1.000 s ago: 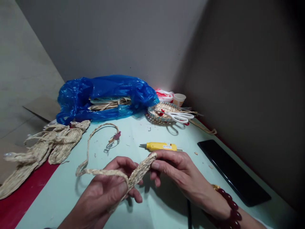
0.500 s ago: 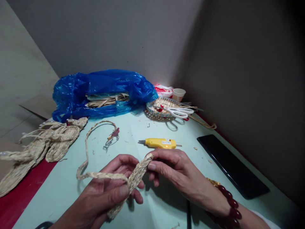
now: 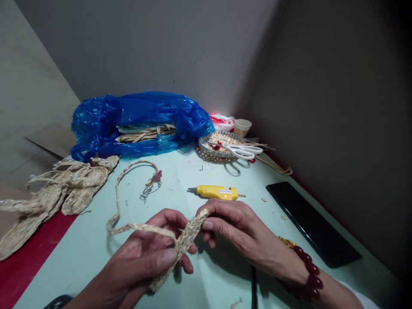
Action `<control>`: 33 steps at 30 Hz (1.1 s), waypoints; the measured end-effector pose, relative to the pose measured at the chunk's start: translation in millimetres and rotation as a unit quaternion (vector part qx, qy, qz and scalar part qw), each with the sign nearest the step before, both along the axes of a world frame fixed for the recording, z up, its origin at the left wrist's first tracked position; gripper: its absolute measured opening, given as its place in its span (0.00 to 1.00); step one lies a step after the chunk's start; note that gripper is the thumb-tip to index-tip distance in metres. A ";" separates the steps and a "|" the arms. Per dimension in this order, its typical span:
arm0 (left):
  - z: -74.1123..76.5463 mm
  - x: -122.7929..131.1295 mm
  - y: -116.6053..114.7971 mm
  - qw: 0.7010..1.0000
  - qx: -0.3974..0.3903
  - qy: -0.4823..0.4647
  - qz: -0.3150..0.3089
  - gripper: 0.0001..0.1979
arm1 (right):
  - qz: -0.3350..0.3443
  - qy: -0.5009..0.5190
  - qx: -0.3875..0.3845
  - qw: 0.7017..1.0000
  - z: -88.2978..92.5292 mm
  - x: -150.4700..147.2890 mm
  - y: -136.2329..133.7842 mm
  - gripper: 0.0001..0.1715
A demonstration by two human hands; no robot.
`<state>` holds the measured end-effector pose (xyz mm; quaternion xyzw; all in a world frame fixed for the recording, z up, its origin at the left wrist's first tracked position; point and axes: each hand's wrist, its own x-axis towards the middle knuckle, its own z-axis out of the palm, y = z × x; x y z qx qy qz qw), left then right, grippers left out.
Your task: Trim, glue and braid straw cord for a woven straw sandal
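A small flat piece of braided straw [image 3: 190, 232] slants between my two hands. My left hand [image 3: 144, 262] grips its lower part, thumb on top, with part of the piece hidden by the palm. At the upper end, my right hand [image 3: 236, 227] pinches the tip between thumb and fingers. From the piece a long straw braid [image 3: 141, 227] runs over my left fingers and curls back across the table, ending at a dark red clip [image 3: 157, 176] with loose thread around it. Just beyond my hands lies a yellow glue gun [image 3: 216, 192], its nozzle pointing left.
A blue plastic bag [image 3: 141, 107] holding straw lies at the back. Woven straw soles [image 3: 85, 189] are piled at the left edge. White scissors [image 3: 243, 151] rest on a round basket [image 3: 206, 148], near a paper cup [image 3: 242, 127]. A black phone-like slab [image 3: 312, 223] lies at right.
The braided piece and both hands keep nearly the same pose, with the piece shifted slightly right. The trailing braid has moved a little up and to the right.
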<state>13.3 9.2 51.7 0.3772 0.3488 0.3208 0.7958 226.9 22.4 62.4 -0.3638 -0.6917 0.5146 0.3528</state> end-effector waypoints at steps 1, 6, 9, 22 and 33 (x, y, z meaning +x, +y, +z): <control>-0.2 -0.4 -0.5 1.000 -0.001 0.001 -0.001 0.11 | -0.002 -0.010 0.016 1.000 -0.5 0.2 0.3 0.12; 0.1 0.8 -2.6 0.998 0.024 0.037 0.034 0.08 | -0.039 -0.074 0.119 0.989 -3.6 3.1 1.5 0.07; 0.8 3.7 -2.7 0.993 0.075 0.071 0.064 0.07 | -0.103 -0.101 0.188 0.971 -1.4 2.3 -2.4 0.15; -4.8 10.1 -13.8 0.935 0.215 0.233 0.158 0.10 | -0.124 -0.202 0.425 0.874 0.8 -35.3 -36.4 0.06; -17.6 10.7 -11.4 0.893 0.296 0.295 0.167 0.11 | -0.184 -0.068 0.181 0.964 5.5 -19.7 -24.9 0.04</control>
